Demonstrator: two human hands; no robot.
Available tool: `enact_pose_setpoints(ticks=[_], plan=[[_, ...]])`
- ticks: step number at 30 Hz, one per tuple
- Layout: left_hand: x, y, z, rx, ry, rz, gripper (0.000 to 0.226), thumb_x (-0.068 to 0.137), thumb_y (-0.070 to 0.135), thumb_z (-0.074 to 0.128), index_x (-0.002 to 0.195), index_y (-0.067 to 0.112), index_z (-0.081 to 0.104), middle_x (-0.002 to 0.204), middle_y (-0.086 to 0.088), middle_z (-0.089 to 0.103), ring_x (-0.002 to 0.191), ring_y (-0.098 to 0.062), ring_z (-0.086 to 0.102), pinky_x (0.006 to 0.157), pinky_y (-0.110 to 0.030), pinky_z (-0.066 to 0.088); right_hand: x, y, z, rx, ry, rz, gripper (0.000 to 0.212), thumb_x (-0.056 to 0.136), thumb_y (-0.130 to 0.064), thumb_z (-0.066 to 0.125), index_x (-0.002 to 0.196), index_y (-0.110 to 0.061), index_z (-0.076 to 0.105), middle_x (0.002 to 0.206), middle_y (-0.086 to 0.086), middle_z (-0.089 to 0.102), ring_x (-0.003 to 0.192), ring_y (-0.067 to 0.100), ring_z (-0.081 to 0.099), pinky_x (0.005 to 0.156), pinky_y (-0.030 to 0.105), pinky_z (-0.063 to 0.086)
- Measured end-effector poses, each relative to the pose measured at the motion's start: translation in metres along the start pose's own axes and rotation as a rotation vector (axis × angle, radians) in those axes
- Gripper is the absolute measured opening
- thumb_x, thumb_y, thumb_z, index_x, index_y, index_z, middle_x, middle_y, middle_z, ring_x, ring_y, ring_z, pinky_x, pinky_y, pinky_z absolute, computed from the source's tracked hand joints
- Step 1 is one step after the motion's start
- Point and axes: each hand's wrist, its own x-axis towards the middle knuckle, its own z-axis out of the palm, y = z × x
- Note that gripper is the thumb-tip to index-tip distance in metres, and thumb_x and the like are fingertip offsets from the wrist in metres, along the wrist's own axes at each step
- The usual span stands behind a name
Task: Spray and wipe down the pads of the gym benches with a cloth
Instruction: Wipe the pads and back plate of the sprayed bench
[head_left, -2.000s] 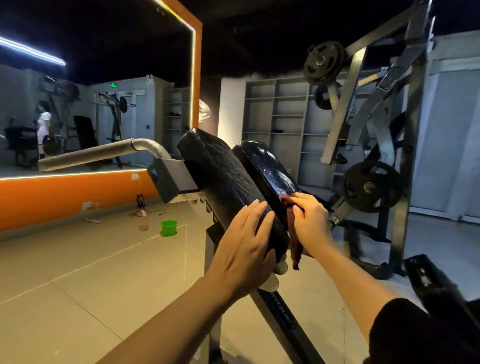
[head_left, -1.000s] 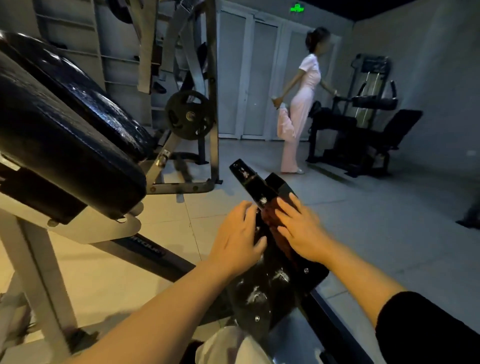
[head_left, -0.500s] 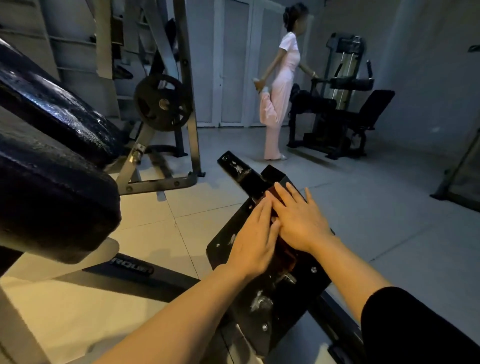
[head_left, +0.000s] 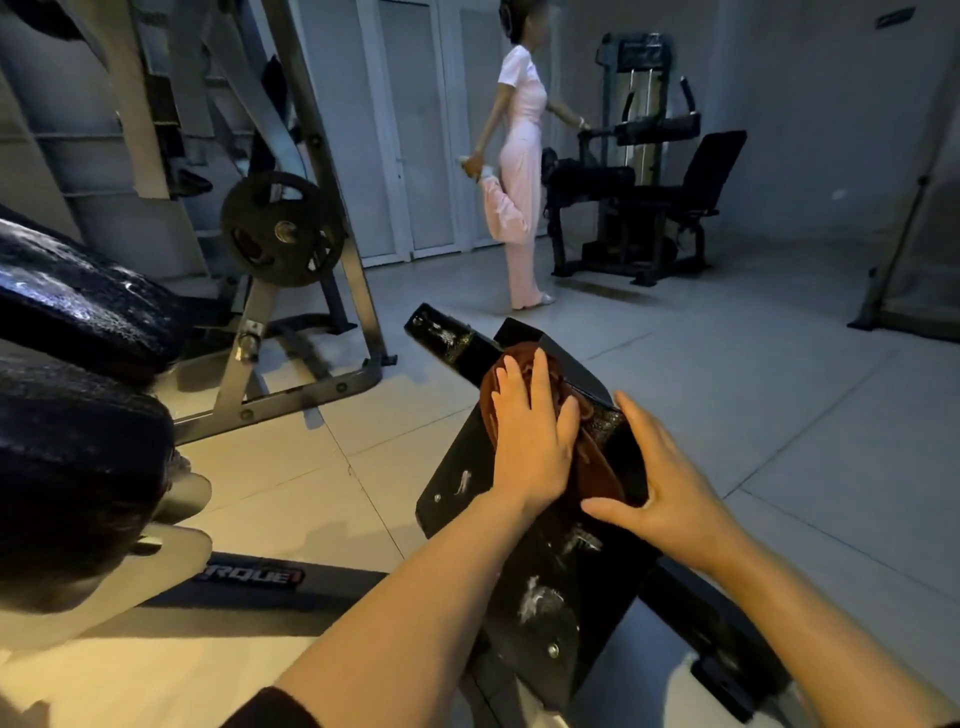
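Half a second on, the left hand (head_left: 532, 441) has slid up the bench and now lies flat on the cloth (head_left: 597, 452), fingers straight and close together, pressing it against the pad (head_left: 602, 410). Before, both hands sat side by side on the cloth; now the right hand (head_left: 670, 499) has come off to the right and rests lower, fingers spread wide, thumb reaching toward the cloth, laid over the pad's edge and holding nothing.

The cloth is dark reddish brown, bunched, at the upper end of a small black pad that tilts away from the person. Its back plate (head_left: 540, 597) is glossy black, with pale smears and bolt heads showing.

At far left, two large black pads (head_left: 78, 457) of another bench glisten. Beneath them a dark floor rail (head_left: 249, 577) carries a label whose letters read partly "ROUE"; the first character is unclear.

Behind, a grey rack (head_left: 306, 312) holds a black weight plate (head_left: 283, 228). Farther back, a second person (head_left: 519, 156) in pale clothes stands on one leg, holding a foot behind, one hand on a black machine (head_left: 639, 171). White doors (head_left: 415, 130) line the rear wall. The floor (head_left: 779, 389) is pale tile.
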Motion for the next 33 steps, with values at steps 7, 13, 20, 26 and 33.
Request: enact_pose_setpoints(ticks=[7, 13, 20, 26, 33], plan=[[-0.011, 0.003, 0.011, -0.121, 0.107, 0.037, 0.063, 0.093, 0.035, 0.022, 0.154, 0.023, 0.018, 0.164, -0.003, 0.006, 0.15, -0.011, -0.003, 0.123, -0.042, 0.007, 0.004, 0.003, 0.001, 0.09, 0.009, -0.026, 0.102, 0.067, -0.076, 0.054, 0.148, -0.047, -0.001, 0.161, -0.017, 0.007, 0.142, -0.001, 0.011, 0.115, 0.038, 0.022], [-0.042, -0.012, 0.009, -0.086, -0.003, 0.323, 0.055, 0.1, 0.043, 0.024, 0.152, 0.03, 0.012, 0.163, 0.004, 0.007, 0.149, -0.004, -0.002, 0.121, -0.028, 0.003, 0.005, 0.006, 0.006, 0.199, 0.099, 0.0, 0.084, 0.076, -0.079, 0.033, 0.148, -0.046, 0.008, 0.158, -0.019, 0.018, 0.144, -0.001, 0.019, 0.118, 0.04, 0.027], [0.018, -0.03, -0.012, -0.093, 0.032, 0.098, 0.054, 0.101, 0.038, 0.032, 0.153, 0.03, 0.019, 0.164, 0.001, 0.008, 0.15, -0.015, -0.005, 0.122, -0.044, 0.002, 0.01, 0.004, 0.013, 0.14, 0.156, 0.024, 0.099, 0.07, -0.089, 0.033, 0.153, -0.037, 0.014, 0.158, -0.012, 0.025, 0.142, 0.006, 0.026, 0.113, 0.049, 0.035], [-0.03, -0.022, 0.004, -0.23, 0.023, 0.199, 0.052, 0.1, 0.032, 0.03, 0.151, 0.034, 0.022, 0.162, 0.01, 0.014, 0.147, 0.002, 0.0, 0.119, -0.019, 0.0, 0.007, -0.001, 0.015, 0.06, 0.167, 0.026, 0.099, 0.074, -0.083, 0.042, 0.154, -0.035, 0.008, 0.16, -0.008, 0.022, 0.144, 0.011, 0.025, 0.113, 0.048, 0.034], [-0.003, -0.045, -0.008, -0.019, 0.025, 0.242, 0.05, 0.094, 0.065, 0.016, 0.143, 0.055, 0.01, 0.162, 0.012, 0.004, 0.148, -0.01, -0.016, 0.118, -0.037, -0.011, 0.009, -0.003, 0.012, 0.059, 0.18, 0.027, 0.099, 0.073, -0.08, 0.044, 0.154, -0.03, 0.018, 0.155, -0.005, 0.032, 0.139, 0.013, 0.035, 0.109, 0.045, 0.04]])
